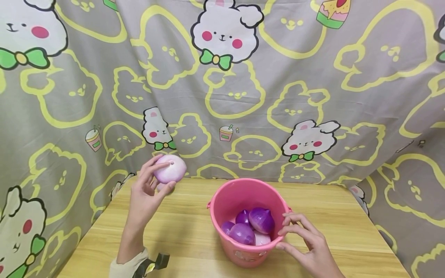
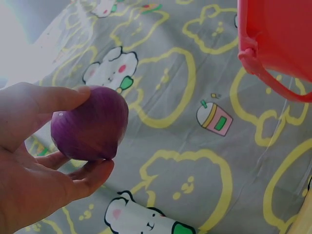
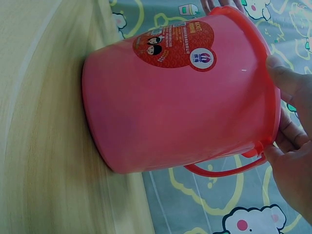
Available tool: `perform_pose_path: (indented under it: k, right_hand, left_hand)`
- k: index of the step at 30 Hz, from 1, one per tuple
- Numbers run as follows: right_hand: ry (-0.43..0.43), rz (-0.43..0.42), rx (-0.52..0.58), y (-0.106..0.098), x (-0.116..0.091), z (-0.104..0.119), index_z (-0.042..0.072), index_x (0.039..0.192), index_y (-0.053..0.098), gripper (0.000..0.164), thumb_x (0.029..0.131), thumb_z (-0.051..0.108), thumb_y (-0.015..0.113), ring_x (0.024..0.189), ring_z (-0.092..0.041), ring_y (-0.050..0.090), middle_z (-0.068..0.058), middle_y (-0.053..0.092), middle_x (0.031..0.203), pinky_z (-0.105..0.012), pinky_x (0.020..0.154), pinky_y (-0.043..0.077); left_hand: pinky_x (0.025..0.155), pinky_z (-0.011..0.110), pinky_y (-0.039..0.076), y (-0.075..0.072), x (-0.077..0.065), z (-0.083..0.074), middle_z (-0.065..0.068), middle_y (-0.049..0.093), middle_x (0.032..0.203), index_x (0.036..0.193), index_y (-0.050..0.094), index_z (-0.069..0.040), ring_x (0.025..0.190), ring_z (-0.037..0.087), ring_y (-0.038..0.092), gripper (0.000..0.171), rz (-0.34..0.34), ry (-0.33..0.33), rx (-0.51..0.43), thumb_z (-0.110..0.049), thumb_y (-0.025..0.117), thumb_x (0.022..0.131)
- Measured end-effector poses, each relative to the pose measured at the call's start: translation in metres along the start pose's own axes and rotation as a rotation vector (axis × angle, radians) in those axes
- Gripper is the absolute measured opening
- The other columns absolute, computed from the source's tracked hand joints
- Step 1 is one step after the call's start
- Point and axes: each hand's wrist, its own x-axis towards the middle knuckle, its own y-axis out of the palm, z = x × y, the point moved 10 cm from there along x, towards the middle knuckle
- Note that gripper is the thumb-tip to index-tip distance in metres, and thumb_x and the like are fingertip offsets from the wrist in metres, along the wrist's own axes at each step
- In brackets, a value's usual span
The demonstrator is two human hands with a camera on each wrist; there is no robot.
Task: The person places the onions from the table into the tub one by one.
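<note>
In the head view my left hand (image 1: 146,197) holds a red onion (image 1: 172,170) above the left part of the table, left of the bucket. Its pale root end shows there, while the left wrist view shows the dark purple skin of the onion (image 2: 90,124) between thumb and fingers. A pink plastic bucket (image 1: 231,200) stands upright with several red onions (image 1: 260,221) in it, one showing a pale end. My right hand (image 1: 311,241) grips the bucket's right rim; the right wrist view shows the thumb on the rim (image 3: 273,105).
The bucket stands on a wooden table (image 1: 187,224). A grey curtain (image 1: 243,127) with bunny prints hangs behind the table and at its sides. The bucket's handle (image 3: 229,171) hangs down on one side. A small pinkish thing (image 1: 167,189) shows below the held onion, mostly hidden.
</note>
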Motion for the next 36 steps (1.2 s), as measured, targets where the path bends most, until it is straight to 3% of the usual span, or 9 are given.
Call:
perform_pose_path:
  k: [10, 19, 27, 36]
  right_hand:
    - [0.006, 0.003, -0.012, 0.000, -0.001, -0.002, 0.007, 0.106, 0.073, 0.047, 0.069, -0.019, 0.084, 0.125, -0.021, 0.053, -0.015, 0.059, 0.115, -0.025, 0.110, 0.045]
    - [-0.004, 0.002, -0.006, 0.001, 0.001, 0.004, 0.007, 0.106, 0.073, 0.047, 0.068, -0.019, 0.084, 0.123, -0.020, 0.054, -0.015, 0.059, 0.115, -0.024, 0.110, 0.045]
    - [-0.014, 0.000, 0.001, 0.000, 0.000, 0.003, 0.006, 0.106, 0.073, 0.045, 0.070, -0.018, 0.084, 0.124, -0.021, 0.054, -0.016, 0.059, 0.116, -0.025, 0.109, 0.045]
    - [0.001, 0.005, -0.018, -0.001, -0.005, -0.006, 0.007, 0.106, 0.073, 0.047, 0.069, -0.018, 0.084, 0.124, -0.020, 0.054, -0.015, 0.059, 0.116, -0.024, 0.109, 0.045]
  left_hand:
    - [0.113, 0.032, 0.043, 0.011, -0.002, -0.004, 0.017, 0.040, 0.154, 0.127, 0.063, 0.008, 0.145, 0.033, 0.038, 0.051, 0.031, 0.008, 0.026, 0.023, 0.073, 0.079]
    - [0.112, 0.031, 0.044, 0.018, -0.003, -0.005, 0.024, 0.037, 0.153, 0.127, 0.063, 0.008, 0.143, 0.033, 0.041, 0.052, 0.051, 0.017, 0.035, 0.024, 0.073, 0.079]
    - [0.102, 0.029, 0.052, 0.032, -0.006, -0.003, 0.021, 0.038, 0.154, 0.128, 0.064, 0.003, 0.134, 0.029, 0.051, 0.051, 0.092, 0.002, 0.077, 0.019, 0.075, 0.081]
    - [0.110, 0.033, 0.046, 0.045, -0.007, -0.005, 0.013, 0.040, 0.155, 0.127, 0.066, 0.002, 0.141, 0.030, 0.044, 0.051, 0.111, -0.001, 0.080, 0.019, 0.076, 0.080]
